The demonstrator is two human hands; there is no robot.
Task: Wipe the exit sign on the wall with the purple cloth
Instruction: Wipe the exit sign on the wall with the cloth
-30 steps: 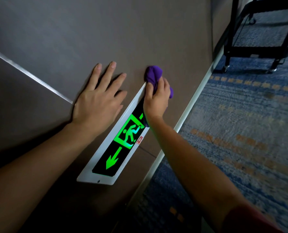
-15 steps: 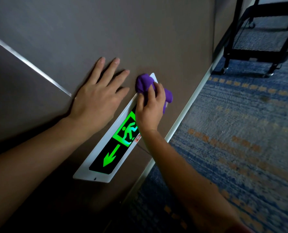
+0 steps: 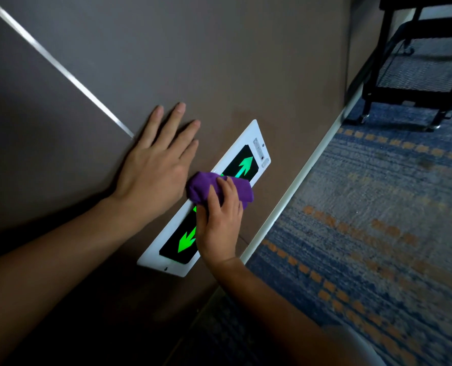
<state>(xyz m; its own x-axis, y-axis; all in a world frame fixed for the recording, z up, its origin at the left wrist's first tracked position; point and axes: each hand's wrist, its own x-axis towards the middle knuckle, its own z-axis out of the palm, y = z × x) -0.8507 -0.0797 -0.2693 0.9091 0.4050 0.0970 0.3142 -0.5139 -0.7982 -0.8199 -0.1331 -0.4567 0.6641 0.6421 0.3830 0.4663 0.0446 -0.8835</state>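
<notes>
two green arrows glow on the exit sign (image 3: 256, 133); right hand (image 3: 219, 228) grips purple cloth (image 3: 201, 186), left hand (image 3: 153, 170) flat, no legible writing.

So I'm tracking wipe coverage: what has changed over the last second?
The right hand slid the cloth from the sign's far end to its middle, uncovering the far arrow. The left hand stayed flat on the wall, grip on the cloth unchanged.
</notes>
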